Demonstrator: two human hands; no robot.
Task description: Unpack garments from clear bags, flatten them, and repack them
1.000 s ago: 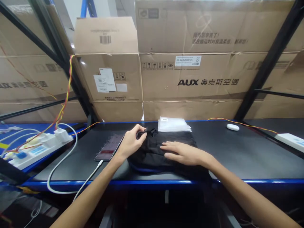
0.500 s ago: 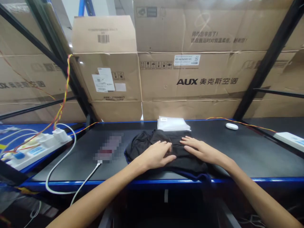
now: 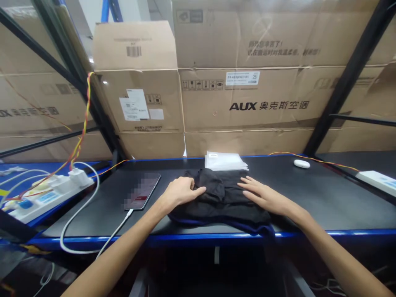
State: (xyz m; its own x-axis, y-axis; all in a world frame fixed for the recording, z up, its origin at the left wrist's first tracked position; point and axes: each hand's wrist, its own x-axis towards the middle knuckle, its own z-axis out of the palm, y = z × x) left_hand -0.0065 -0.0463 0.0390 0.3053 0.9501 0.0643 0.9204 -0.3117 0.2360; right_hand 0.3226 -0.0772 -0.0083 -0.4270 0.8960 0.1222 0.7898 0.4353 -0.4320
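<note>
A folded black cloth garment [image 3: 229,206] with dark blue edging lies rumpled near the front of the table. At its left side, my left hand [image 3: 182,192] curls its fingers over the cloth edge, thumb pointing right across the fabric. The fingertips are partly hidden. My right hand [image 3: 266,196] rests flat on the garment's right part, fingers stretched out and slightly spread. Just behind the garment lies a stack of clear plastic bags [image 3: 227,161] with a small white label.
A phone [image 3: 145,194] plugged into a white cable [image 3: 113,235] lies left on the black tabletop [image 3: 309,198]. Power strips [image 3: 52,194] stand at both sides. A white earbud case [image 3: 301,164] sits back right. Cardboard [image 3: 247,119] walls the back between black posts.
My left hand has moved left from the garment's middle to its left edge, which now sits slightly further in. My right hand stays nearly in place.
</note>
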